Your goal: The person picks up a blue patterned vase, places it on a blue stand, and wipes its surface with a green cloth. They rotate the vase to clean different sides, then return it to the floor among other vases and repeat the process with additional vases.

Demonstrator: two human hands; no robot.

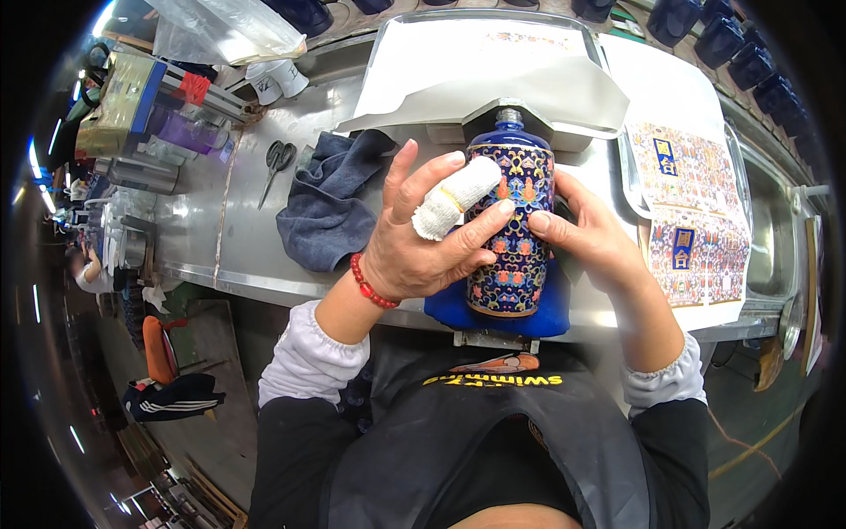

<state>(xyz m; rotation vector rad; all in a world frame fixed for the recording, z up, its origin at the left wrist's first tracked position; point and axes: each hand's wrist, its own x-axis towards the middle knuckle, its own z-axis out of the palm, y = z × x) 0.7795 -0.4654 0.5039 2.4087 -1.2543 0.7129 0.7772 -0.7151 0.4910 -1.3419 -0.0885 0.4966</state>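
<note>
A dark blue bottle (511, 256) covered in a colourful floral pattern lies in front of me, its neck pointing away. Under its lower end is a bright blue pad (557, 304), and its neck end rests at a grey angular holder (520, 110). My right hand (590, 229) grips the bottle's right side, thumb on the front and the fingers partly hidden behind. My left hand (423, 220) has its fingers spread, the thumb and a finger wrapped in white gauze (456, 197) touching the bottle's left side and front. Red beads (368, 284) circle the left wrist.
Left on the metal bench (242, 229) lie a dark blue cloth (326, 207) and black scissors (278, 163). White cups (278, 81) stand farther back. Patterned transfer sheets (692, 212) lie at right, beside a sink (771, 229). Several dark blue vessels (718, 42) line the back right.
</note>
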